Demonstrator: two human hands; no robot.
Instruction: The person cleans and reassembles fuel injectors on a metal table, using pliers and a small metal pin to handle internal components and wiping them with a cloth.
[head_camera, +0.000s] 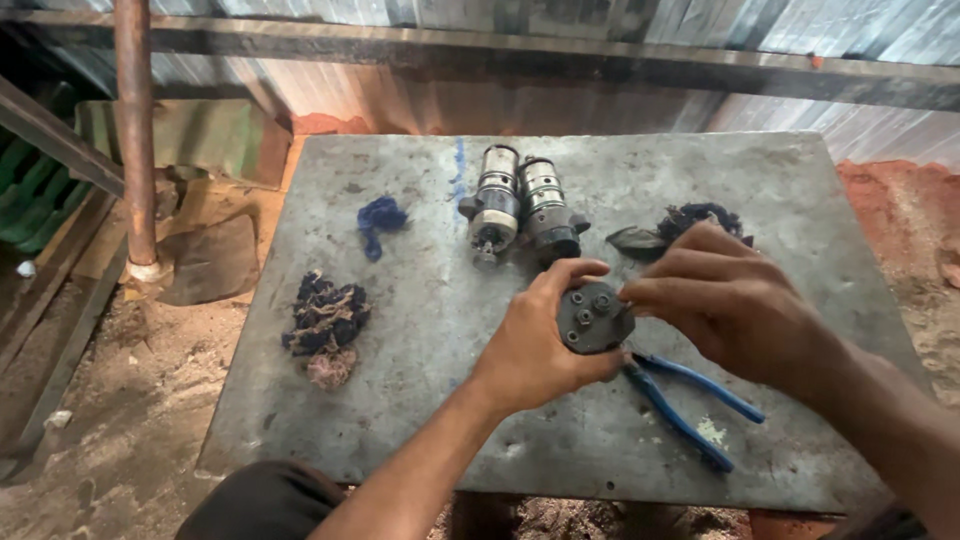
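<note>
Left hand (535, 345) grips the round grey metal part (594, 317) above the table (420, 400) middle; right hand (725, 295) fingers pinch its top edge. Blue-handled pliers (685, 400) lie beneath, two cylindrical motors (520, 205) toward the far edge.

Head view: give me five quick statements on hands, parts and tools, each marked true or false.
1. The left hand grips a round dark metal part. True.
2. The right hand holds the blue-handled pliers. False: the pliers lie on the grey slab below the hands; the right hand's fingers are at the round part.
3. Two cylindrical metal units lie side by side behind the hands. True.
4. The slab carries only one rag. False: a blue scrap, a dark bundle and another dark wad lie on it.
5. The round part rests flat on the slab. False: it is held up.
</note>
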